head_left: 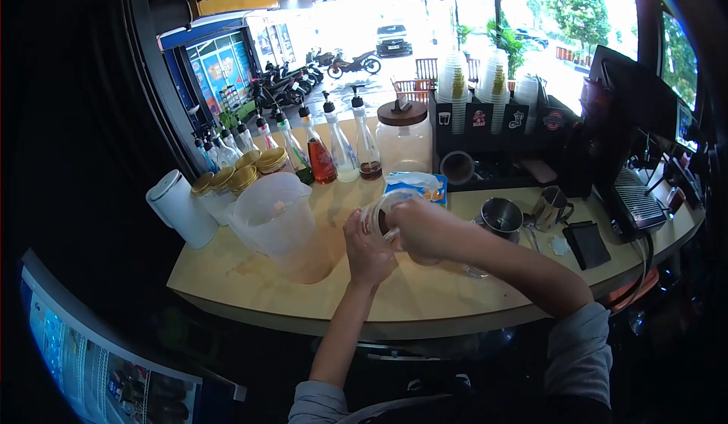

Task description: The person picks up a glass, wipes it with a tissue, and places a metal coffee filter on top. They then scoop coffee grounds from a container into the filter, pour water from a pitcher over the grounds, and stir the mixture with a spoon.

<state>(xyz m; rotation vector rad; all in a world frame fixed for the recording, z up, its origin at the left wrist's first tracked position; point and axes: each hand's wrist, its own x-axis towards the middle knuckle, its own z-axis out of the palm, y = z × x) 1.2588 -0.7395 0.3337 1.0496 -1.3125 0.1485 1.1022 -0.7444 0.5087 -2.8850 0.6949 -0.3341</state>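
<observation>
Over the middle of the counter, my left hand (368,255) is wrapped around a clear cup (373,221) with markings on its side and something dark inside. The cup is tilted. My right hand (418,225) is closed at the cup's mouth, and it hides part of the rim. What its fingers grip cannot be made out. Behind the cup lies a blue tissue pack (438,186) with a white tissue sticking out. To the left stands a large translucent pitcher (284,234). Right of my right hand is a metal cup (501,215) set in a clear vessel.
Pump bottles (321,155) line the counter's back edge, beside a wooden-lidded jar (404,139). Gold-lidded jars (245,177) and a white canister (182,208) stand left. At right are a steel jug (550,210), a dark cloth (586,245) and an espresso machine (641,196).
</observation>
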